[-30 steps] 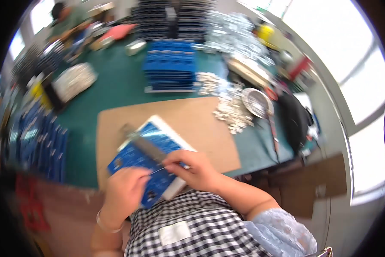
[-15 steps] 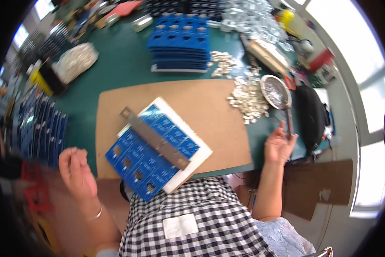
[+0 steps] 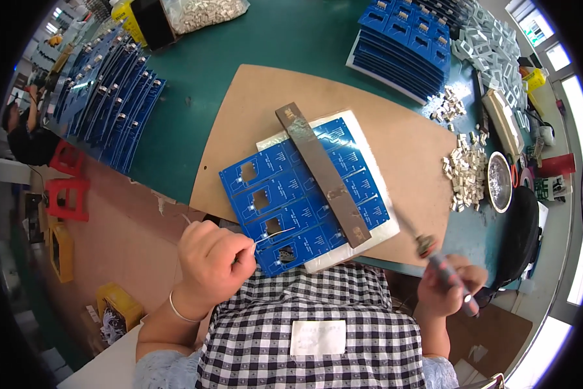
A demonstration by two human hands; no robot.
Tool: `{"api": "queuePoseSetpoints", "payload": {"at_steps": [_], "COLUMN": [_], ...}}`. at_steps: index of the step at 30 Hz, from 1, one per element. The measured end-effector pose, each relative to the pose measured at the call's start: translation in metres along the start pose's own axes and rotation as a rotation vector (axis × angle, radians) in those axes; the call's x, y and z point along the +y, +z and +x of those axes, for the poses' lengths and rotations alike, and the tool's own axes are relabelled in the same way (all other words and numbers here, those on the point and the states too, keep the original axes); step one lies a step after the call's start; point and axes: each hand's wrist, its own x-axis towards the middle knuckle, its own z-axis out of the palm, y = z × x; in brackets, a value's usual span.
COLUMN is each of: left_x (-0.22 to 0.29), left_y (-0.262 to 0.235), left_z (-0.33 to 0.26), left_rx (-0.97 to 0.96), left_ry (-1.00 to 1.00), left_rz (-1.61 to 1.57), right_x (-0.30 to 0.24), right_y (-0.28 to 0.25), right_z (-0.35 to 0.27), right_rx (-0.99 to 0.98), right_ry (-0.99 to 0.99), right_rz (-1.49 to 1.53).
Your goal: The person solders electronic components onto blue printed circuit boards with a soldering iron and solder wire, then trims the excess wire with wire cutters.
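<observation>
My right hand [image 3: 432, 295] is closed round the handle of a soldering iron [image 3: 442, 267], whose blurred tip points up and left toward the board. In my left hand [image 3: 210, 262], fingers curled into a pinch, a thin solder wire [image 3: 275, 234] pokes out over the near left part of a blue circuit board panel [image 3: 243, 194]. The panel has a row of square cut-outs and lies tilted on a white slab [image 3: 364, 139]. A brown metal bar [image 3: 324, 174] rests slantwise across it. The iron's tip is apart from the panel.
Beneath lies a brown board [image 3: 252, 97] on the green table [image 3: 204, 65]. Blue panels are stacked at the back [image 3: 395, 61] and stand in a row at left [image 3: 113, 107]. Small metal parts [image 3: 466, 172] lie beside a round metal bowl [image 3: 499, 181]. A person [image 3: 29, 133] is at far left.
My right hand has taken hold of the soldering iron and brought it toward the panel. My left hand has moved in to the panel's near left edge. The view has swung round.
</observation>
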Motion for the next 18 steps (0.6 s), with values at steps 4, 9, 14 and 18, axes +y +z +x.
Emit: {"api": "queuePoseSetpoints", "payload": {"at_steps": [4,9,14,18], "left_x": [0.003,0.007,0.013,0.015], "left_y": [0.008,0.023,0.035,0.033], "left_z": [-0.005,-0.013,-0.011,-0.010], "left_rx": [-0.058,-0.081,-0.083,-0.066], "left_ry": [0.013,0.042,0.083,0.114], "left_rz": [-0.084,-0.140,-0.180,-0.177], "right_x": [-0.007,-0.024,-0.028,-0.019], "right_y": [0.003,0.004,0.004,0.004], "right_z": [-0.029,-0.042,-0.048,-0.054], "right_rx": [-0.181,-0.176,-0.188,-0.236], "right_ry": [0.266,0.499,0.403,0.370], "right_rz": [0.052,0.082,-0.013,-0.050]}}
